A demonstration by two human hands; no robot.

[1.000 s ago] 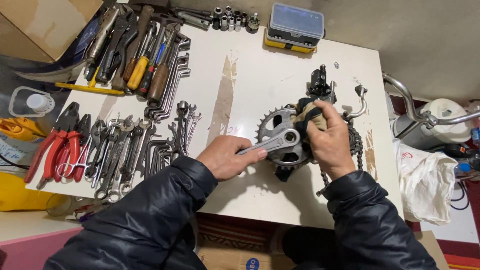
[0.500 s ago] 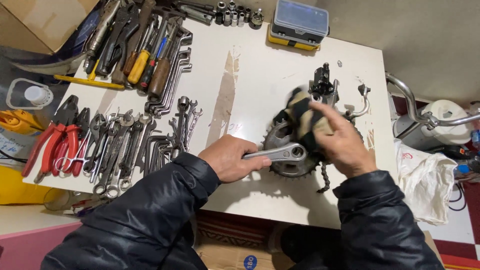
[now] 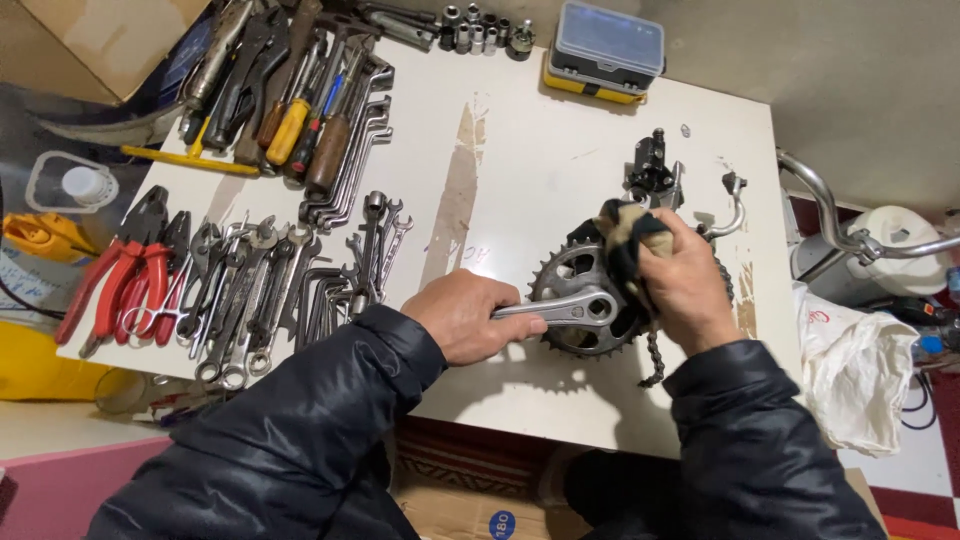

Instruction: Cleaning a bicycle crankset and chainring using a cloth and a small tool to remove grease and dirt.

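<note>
While the left hand (image 3: 468, 315) grips the silver crank arm (image 3: 560, 308), fingers clenched round it, the toothed chainring (image 3: 570, 300) lies on the white bench (image 3: 520, 160). Right hand (image 3: 688, 280) presses a dirty rag (image 3: 625, 235) onto it, fingers clutching the cloth. Wrenches (image 3: 250, 290) lie well left.

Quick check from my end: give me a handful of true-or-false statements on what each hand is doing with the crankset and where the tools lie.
1. The left hand grips the silver crank arm. True.
2. The right hand is bare-palmed on the chainring. False: it presses a rag against the chainring.
3. The wrenches lie to the right of the crankset. False: they lie to its left.
4. A plastic case sits at the table's far edge. True.
5. Red-handled pliers lie at the left edge. True.
</note>
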